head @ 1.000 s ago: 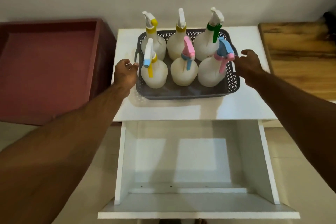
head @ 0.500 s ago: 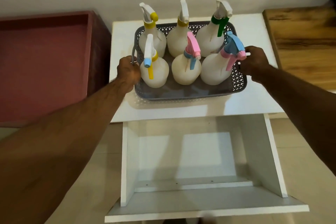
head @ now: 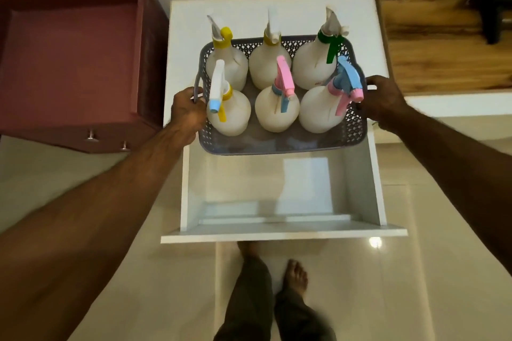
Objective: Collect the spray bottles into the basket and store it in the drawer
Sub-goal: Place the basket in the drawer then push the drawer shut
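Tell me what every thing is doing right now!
Basket: full, gripped at both handles, front edge over the drawer.
Spray bottles: six, upright inside the basket.
White drawer: pulled open, nothing in it.
Left hand: grips the basket's left handle.
Right hand: grips the right handle.
Maroon drawer: open.

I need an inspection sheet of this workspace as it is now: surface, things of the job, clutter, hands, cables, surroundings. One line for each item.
Surface: white cabinet top, bare where visible.
Job's things: grey basket holds six spray bottles, all upright, in two rows of three; its near edge overhangs the open drawer, which shows nothing inside.
Clutter: nothing seen.
Hands: left hand grips the basket's left handle; right hand holds its right side.
Cables: nothing seen.
Surroundings: dark red cabinet on the left, wooden surface on the right, tiled floor, the person's bare feet below the drawer.
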